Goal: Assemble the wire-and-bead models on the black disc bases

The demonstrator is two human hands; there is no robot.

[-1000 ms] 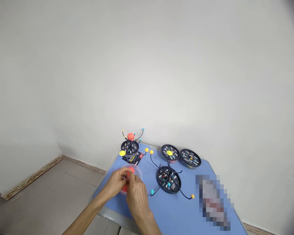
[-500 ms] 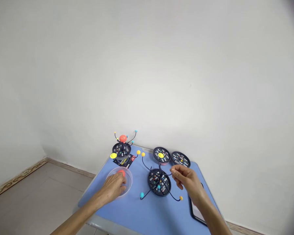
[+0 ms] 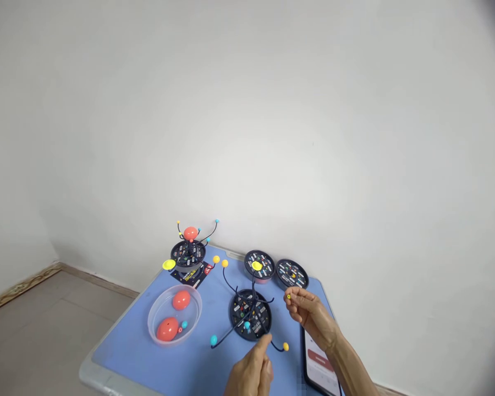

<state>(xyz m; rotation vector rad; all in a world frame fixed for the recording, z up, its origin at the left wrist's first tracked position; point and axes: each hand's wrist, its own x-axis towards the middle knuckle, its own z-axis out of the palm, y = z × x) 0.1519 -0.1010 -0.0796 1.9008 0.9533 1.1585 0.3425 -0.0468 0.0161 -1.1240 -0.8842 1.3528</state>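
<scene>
A small yellow bead [image 3: 289, 296] is pinched between the thumb and index finger of my right hand [image 3: 311, 315]. Just left of that hand stands a solar system model [image 3: 251, 314], a round black printed base with curved black arms. Yellow, orange and blue balls sit on several arm ends; one arm tip nearest my right hand is bare. My left hand [image 3: 251, 369] is at the front of the base, index finger extended and nothing visible in it; its lower part is cut off by the frame. Whether its fingertip touches the model, I cannot tell.
A clear plastic bowl [image 3: 152, 324] at left holds red balls and small blue and red beads. Behind it, another model with a red ball [image 3: 190, 234] stands by a black printed card [image 3: 186, 276]. Two round black bases [image 3: 292, 273] stand at the back; a phone [image 3: 319, 363] lies right.
My left hand has left the bowl and come right, to the front of the model. The bead in my right hand now shows. The view has shifted, moving the table leftward.
</scene>
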